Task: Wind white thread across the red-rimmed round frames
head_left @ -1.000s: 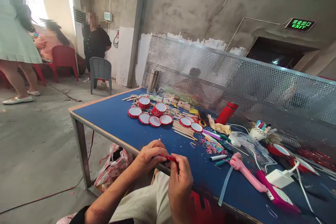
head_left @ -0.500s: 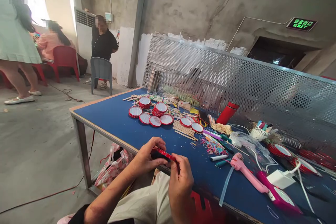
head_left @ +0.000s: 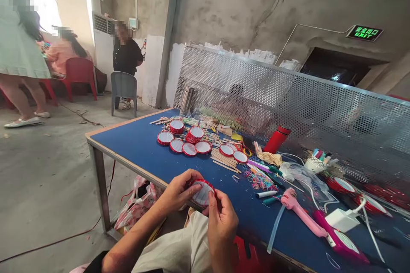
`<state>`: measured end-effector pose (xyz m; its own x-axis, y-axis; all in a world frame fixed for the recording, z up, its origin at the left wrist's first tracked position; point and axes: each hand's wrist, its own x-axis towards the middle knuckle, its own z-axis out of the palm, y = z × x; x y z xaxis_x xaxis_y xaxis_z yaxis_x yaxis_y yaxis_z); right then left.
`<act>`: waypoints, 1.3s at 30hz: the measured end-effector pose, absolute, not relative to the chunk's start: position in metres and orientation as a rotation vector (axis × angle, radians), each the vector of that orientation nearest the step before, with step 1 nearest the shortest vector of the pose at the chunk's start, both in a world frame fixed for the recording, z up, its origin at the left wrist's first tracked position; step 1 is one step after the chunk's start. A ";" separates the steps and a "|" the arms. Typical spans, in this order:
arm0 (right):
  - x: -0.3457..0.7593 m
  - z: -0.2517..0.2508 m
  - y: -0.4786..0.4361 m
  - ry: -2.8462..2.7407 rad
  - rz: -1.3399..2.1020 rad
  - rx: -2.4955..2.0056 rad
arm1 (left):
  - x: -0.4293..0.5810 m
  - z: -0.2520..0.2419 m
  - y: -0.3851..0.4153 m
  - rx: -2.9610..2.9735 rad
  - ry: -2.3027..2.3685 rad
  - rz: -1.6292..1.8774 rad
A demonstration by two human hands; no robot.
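A round disc with a red rim and a pale face (head_left: 202, 194) is held between both hands over the table's front edge, its face tilted up toward me. My left hand (head_left: 182, 190) pinches its left side, thumb on the face. On the right side, my right hand (head_left: 221, 213) grips the rim with thumb and fingers. Beyond them on the blue table (head_left: 134, 136), similar red-rimmed discs (head_left: 189, 149) lie in a group, some stacked (head_left: 194, 134). Two more discs (head_left: 240, 156) rest by a pile of flat wooden sticks (head_left: 224, 160).
Right of the hands are colourful rubber bands (head_left: 261, 179), markers (head_left: 266, 194), a pink glue gun (head_left: 303, 213), a magenta power strip (head_left: 344, 241) and a red bottle (head_left: 277, 138). A perforated metal screen (head_left: 288, 94) borders the far side. Several people are at the back left.
The disc was edge-on and now shows its pale face, turned up between the hands. Both hands have shifted slightly around its rim.
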<state>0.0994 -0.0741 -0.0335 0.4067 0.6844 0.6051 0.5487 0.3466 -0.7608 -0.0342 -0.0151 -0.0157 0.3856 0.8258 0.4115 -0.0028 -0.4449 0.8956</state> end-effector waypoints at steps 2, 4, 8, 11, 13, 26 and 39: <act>0.099 -0.034 -0.073 -1.249 0.114 -1.303 | -0.034 -0.016 -0.014 1.800 0.742 1.173; 0.099 -0.034 -0.073 -1.258 0.080 -1.293 | -0.033 -0.016 -0.013 1.852 0.765 1.182; 0.098 -0.034 -0.072 -1.280 -0.023 -1.280 | -0.031 -0.013 -0.015 1.930 0.807 1.199; 0.098 -0.035 -0.071 -1.311 -0.092 -1.263 | -0.028 -0.009 -0.018 1.963 0.858 1.226; 0.099 -0.036 -0.069 -1.335 -0.132 -1.259 | -0.025 -0.009 -0.019 1.989 0.907 1.272; 0.102 -0.043 -0.067 -1.389 -0.113 -1.267 | -0.020 -0.015 -0.019 2.029 1.003 1.325; 0.101 -0.041 -0.068 -1.403 -0.162 -1.254 | -0.020 -0.012 -0.020 2.027 0.985 1.336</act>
